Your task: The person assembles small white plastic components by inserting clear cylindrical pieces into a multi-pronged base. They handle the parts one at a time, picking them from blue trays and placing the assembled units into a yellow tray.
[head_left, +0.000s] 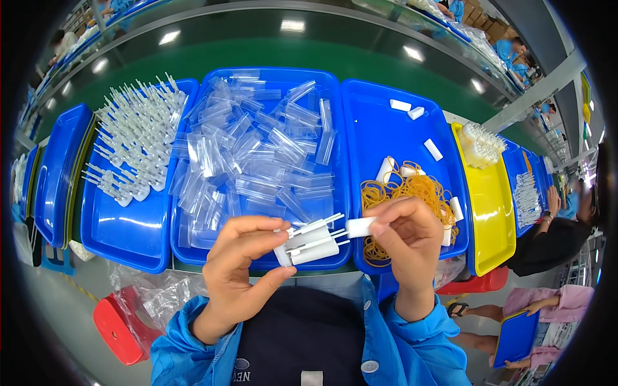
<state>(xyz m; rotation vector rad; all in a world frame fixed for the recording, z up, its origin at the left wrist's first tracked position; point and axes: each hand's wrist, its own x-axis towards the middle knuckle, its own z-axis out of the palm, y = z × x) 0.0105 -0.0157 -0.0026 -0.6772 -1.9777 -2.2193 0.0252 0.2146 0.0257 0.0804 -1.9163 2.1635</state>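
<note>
Left hand (237,269): gripped the pronged white plastic part (281,257) at its base, between thumb and fingers.
Pronged white plastic part: was over the near edge of the blue tray (326,85) of clear plastic sleeves (283,143); its long axis ran left to right, prongs pointing right and slightly away.
Right hand (412,241): pinched a white block (359,227).
White block: lay lengthwise left to right, just beside the prong tips.
</note>
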